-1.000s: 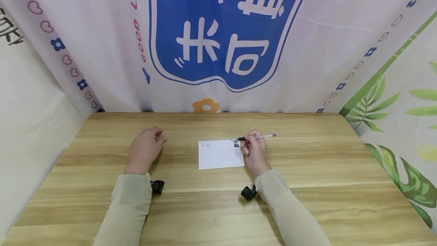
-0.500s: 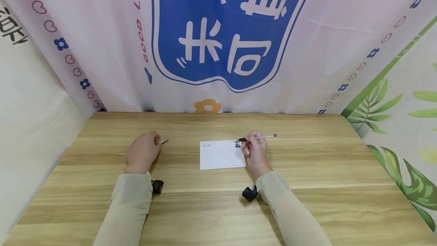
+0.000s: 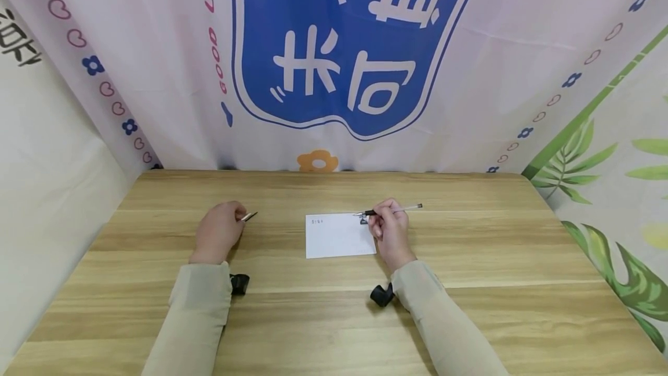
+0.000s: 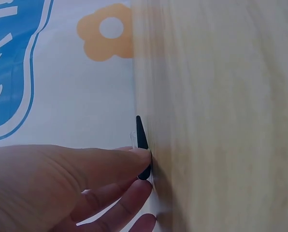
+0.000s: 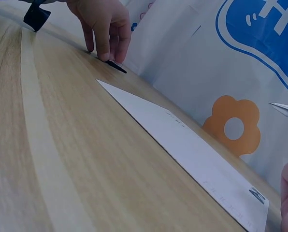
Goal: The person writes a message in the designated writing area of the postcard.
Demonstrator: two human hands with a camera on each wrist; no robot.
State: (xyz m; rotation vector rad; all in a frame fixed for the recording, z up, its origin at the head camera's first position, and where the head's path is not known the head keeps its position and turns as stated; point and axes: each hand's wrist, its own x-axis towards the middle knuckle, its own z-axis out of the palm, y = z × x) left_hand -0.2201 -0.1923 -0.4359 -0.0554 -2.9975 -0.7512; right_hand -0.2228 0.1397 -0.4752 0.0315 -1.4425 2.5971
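A white card [image 3: 334,242] lies flat on the table, with small characters at its upper left and a dark stamp-like print [image 3: 363,219] at its upper right corner. My right hand [image 3: 390,231] grips a pen [image 3: 407,208] with a clear barrel and black grip. The bare tip points left over the card's top edge, clear of the paper in the right wrist view. Left of the card, my left hand [image 3: 219,231] pinches a pen cap [image 4: 142,137] between thumb and fingers. Its black clip sticks out past the thumb; most of its clear body is hidden.
The wood-grain table [image 3: 292,318] ends at a printed curtain [image 3: 172,74] hanging along its far edge. Leaf-patterned cloth [image 3: 626,237] hangs at the right side. Black wrist cameras sit by the left cuff [image 3: 206,289] and the right cuff [image 3: 417,280].
My left hand has turned slightly, bringing the pen cap into fuller view beyond the fingertips. The right hand and pen stay over the card's upper right corner.
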